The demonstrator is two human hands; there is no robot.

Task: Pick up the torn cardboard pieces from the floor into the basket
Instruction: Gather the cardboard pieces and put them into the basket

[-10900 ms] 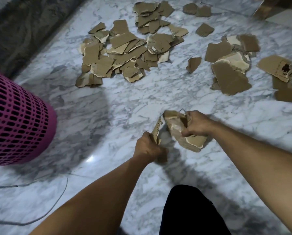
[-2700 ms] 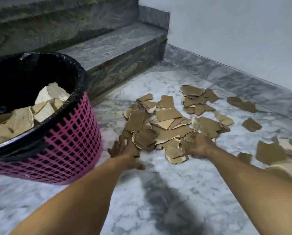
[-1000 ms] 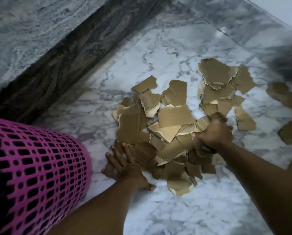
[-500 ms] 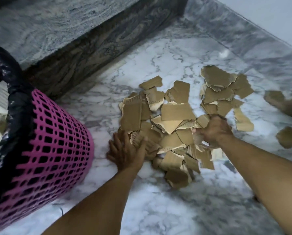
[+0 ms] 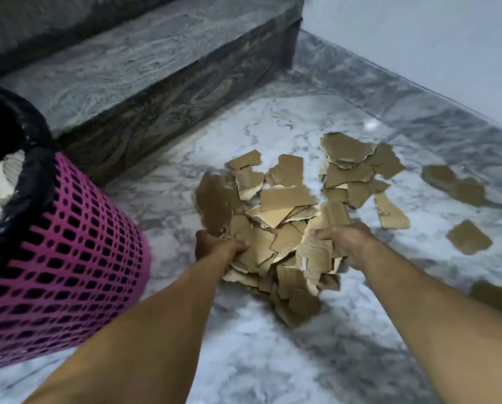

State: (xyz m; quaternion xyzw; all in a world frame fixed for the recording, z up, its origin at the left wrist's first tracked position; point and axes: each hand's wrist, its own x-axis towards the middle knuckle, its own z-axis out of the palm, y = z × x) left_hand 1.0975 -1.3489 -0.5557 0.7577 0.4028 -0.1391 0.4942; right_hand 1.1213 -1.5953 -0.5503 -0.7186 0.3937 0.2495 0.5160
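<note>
Both hands work one heap of torn cardboard pieces (image 5: pixel 276 228) on the white marble floor (image 5: pixel 273 360). Left hand (image 5: pixel 214 247) at the heap's left edge, fingers (image 5: pixel 238 245) clenched around a wad of pieces, thumb on top. Right hand (image 5: pixel 346 240) at the heap's right edge, its fingers curled into the pieces and gripping them. The bunch between the hands is squeezed together; some pieces stand tilted, lower ones hang or lie beneath. Whether the bunch is clear of the floor: cannot tell.

More scattered pieces (image 5: pixel 357 167) lie flat beyond the hands; single loose scraps (image 5: pixel 468 237) farther right.

Pink lattice basket (image 5: pixel 69 272) at left, near the left forearm, lined with a black bag (image 5: pixel 31 147); pale cardboard shows inside at frame edge. Grey stone step (image 5: pixel 133 68) behind.
</note>
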